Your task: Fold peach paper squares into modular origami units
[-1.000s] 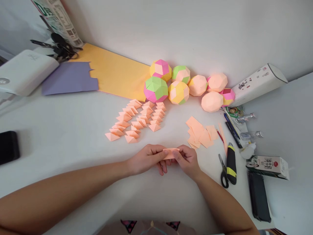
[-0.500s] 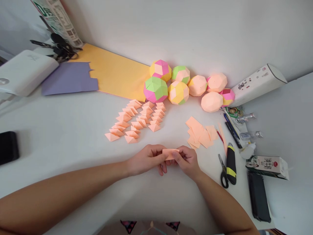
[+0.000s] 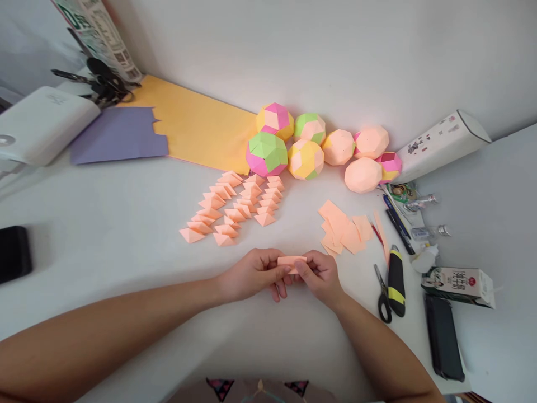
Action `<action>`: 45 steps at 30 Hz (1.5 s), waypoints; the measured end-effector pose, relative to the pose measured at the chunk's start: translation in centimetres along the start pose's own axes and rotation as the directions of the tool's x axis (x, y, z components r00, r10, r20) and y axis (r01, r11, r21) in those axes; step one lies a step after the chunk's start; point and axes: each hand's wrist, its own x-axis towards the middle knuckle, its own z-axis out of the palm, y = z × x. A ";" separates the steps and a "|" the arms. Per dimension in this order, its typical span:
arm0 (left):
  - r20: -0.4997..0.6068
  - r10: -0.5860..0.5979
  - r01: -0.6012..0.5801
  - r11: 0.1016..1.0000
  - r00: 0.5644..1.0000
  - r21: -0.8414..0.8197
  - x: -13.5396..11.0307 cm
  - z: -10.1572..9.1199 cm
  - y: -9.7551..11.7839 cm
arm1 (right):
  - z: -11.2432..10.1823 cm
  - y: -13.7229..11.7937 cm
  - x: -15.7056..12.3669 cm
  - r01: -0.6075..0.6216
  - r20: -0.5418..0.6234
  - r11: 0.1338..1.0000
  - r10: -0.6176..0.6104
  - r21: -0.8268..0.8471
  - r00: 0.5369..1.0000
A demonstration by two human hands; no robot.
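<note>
Between my two hands is a small peach paper piece [image 3: 292, 261], folded into a narrow strip. My left hand [image 3: 260, 273] pinches its left end, thumb on the near side. My right hand [image 3: 319, 274] grips the right end with thumb and fingers. Beyond my left hand, folded peach paper units [image 3: 212, 200] lie in several overlapping rows. A loose pile of flat peach paper pieces [image 3: 342, 228] rests just past my right hand.
Several multicoloured paper balls [image 3: 306, 159] stand along the wall. Yellow paper [image 3: 201, 126] and purple paper [image 3: 119, 134] lie at the back left. On the right are scissors [image 3: 382, 296], a black-and-yellow cutter [image 3: 396, 282], pens [image 3: 397, 224] and a carton [image 3: 459, 285]. A phone [image 3: 14, 253] sits far left.
Both hands stay in nearly the same place with the peach paper piece. My right thumb has shifted slightly left along it.
</note>
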 end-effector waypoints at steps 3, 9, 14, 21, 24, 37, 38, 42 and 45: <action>-0.001 -0.010 0.010 1.000 1.000 -0.001 0.0 0.0 0.0 | 0.0 0.0 0.0 0.013 -0.001 1.000 -0.013 -0.014 1.000; -0.021 -0.025 0.025 1.000 0.999 -0.009 0.0 0.3 0.1 | 0.0 0.0 0.0 0.026 0.001 0.999 -0.026 -0.020 1.000; -0.029 0.006 -0.006 1.000 1.000 -0.003 -0.2 0.3 -0.1 | 0.0 0.2 0.0 0.011 0.036 1.000 -0.012 0.029 0.999; -0.013 0.107 -0.106 0.994 0.994 0.035 -0.3 0.4 -0.6 | -0.2 0.1 0.2 0.071 0.108 0.994 -0.080 0.082 0.991; -0.005 0.157 -0.156 0.983 0.988 0.096 -0.4 0.5 -0.8 | -0.3 -0.1 0.2 0.105 0.144 0.990 -0.117 0.089 0.983; 0.084 0.449 -0.407 0.693 0.889 0.595 -0.6 0.3 -1.2 | 0.2 -0.9 0.3 0.140 0.202 0.990 -0.138 0.003 0.970; 0.117 0.497 -0.451 0.632 0.860 0.631 -0.6 0.3 -1.2 | 0.2 -0.9 0.3 0.155 0.185 0.988 -0.148 -0.022 0.971; 0.151 0.561 -0.509 0.562 0.814 0.652 -0.6 0.3 -1.2 | 0.0 -0.5 0.3 0.161 0.181 0.984 -0.145 -0.078 0.973; 0.052 0.467 -0.427 0.751 0.883 0.503 -0.6 0.3 -1.0 | -0.4 -0.1 0.2 0.051 0.218 0.999 -0.048 -0.010 0.975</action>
